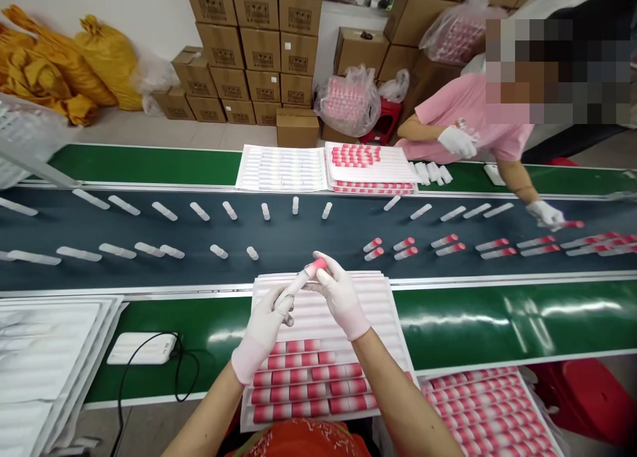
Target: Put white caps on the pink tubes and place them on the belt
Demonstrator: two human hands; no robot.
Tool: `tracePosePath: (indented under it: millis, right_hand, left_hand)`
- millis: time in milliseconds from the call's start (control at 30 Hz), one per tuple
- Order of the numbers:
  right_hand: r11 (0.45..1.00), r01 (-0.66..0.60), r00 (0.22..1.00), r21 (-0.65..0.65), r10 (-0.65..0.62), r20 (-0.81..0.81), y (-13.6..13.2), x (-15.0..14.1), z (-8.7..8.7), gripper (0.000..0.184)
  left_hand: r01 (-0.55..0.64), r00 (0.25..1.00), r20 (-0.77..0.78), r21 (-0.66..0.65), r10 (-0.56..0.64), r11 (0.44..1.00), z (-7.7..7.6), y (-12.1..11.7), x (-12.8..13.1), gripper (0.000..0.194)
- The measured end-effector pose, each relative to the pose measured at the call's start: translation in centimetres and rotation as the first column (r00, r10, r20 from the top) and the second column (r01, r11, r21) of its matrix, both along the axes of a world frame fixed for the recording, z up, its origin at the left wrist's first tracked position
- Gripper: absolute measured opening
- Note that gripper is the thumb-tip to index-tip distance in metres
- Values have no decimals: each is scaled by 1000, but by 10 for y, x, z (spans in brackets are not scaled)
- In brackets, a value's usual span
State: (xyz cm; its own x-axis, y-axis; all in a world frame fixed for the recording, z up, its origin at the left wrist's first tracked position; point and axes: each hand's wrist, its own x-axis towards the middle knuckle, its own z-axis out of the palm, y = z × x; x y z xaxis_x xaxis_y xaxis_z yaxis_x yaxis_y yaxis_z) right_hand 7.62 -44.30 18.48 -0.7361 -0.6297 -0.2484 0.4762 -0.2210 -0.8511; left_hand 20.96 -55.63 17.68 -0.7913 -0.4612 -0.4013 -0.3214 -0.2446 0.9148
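Observation:
My left hand (263, 323), in a white glove, is closed around the lower end of a slim white tube (297, 284). On the tube's upper end is a pink cap (315, 267), pinched between the gloved fingers of my right hand (343, 302). Tube and cap slant up to the right over a ribbed white tray (365, 294). Rows of pink-and-white caps (293, 377) lie in the near part of that tray, below my wrists. Whether the cap is pushed fully on, I cannot tell.
White tubes (119, 251) and pink-capped tubes (405, 253) lie on the dark conveyor belt (293, 235). Across it, a co-worker's gloved hand (546, 215) touches a pink-capped piece. More trays (64, 351), a white device with a black cable (142, 348) and a red stool (587, 397) surround me.

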Motion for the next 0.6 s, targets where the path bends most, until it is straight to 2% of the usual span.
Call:
tracePosePath:
  millis: [67,133,233,300,433,533,600]
  right_hand:
    - [1000,-26,999,-10,26,-27,2,-2,2,51]
    - [998,-55,997,-6,55,-58,6,-5,6,49]
    - [990,-129,982,59,136,-134,12,-12,14,45]
    - [975,-182,959,129,205,-197,14,-17,22,38]
    - [946,-224,927,232,281,-249,10,-16,33,23]
    - [951,-171,948,256,229,-220,3,-3,31,17]
    - [953,-129,961,276,189,-201,1,5,24,15]
  left_hand:
    - [25,1000,4,-29,-24,999,5,0,-1,50]
    - [38,999,28,-127,-34,991,8,-1,-1,44]
    - [15,999,50,-374,4,927,11,-5,0,34]
    - [15,999,37,-462,2,887,12,-9,0,31]
    - [41,999,7,-455,-43,889,16,-9,-3,30]
    - [-7,1000,-15,-444,0,896,16,1,-6,30]
    - [-15,1000,-2,-395,16,918,8,8,-10,31]
